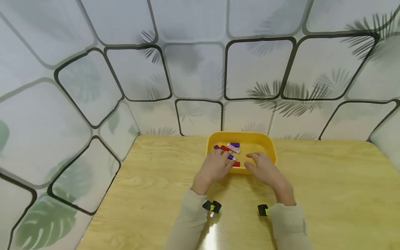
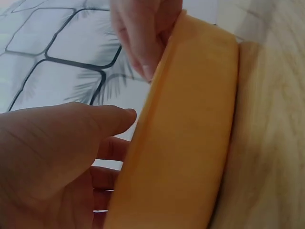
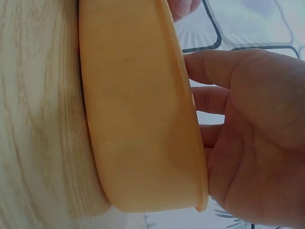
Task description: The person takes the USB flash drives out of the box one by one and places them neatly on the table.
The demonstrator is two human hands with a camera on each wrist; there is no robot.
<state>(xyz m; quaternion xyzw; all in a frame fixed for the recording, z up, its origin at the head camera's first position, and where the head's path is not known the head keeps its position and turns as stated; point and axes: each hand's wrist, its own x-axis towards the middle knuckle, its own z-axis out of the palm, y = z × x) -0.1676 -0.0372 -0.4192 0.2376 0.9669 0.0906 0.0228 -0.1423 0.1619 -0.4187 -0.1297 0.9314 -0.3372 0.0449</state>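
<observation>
A yellow plastic tray [image 1: 259,136] holds several small USB flash drives, most of them in its left half. Among them are a pink flash drive [image 1: 233,149], a purple flash drive [image 1: 234,144] and a red flash drive [image 1: 236,164]. My left hand [image 1: 216,165] reaches over the tray's left front edge among the drives, thumb apart from the fingers; its fingertips are partly hidden by the tray wall in the left wrist view. My right hand [image 1: 264,169] hangs over the right front part of the tray, fingers loosely bent and holding nothing visible.
The tray stands on a light wooden table [image 1: 159,177], near its back edge. Behind and to the left rises a patterned wall covering [image 1: 197,73]. Black straps with yellow bits [image 1: 215,207] are at both wrists.
</observation>
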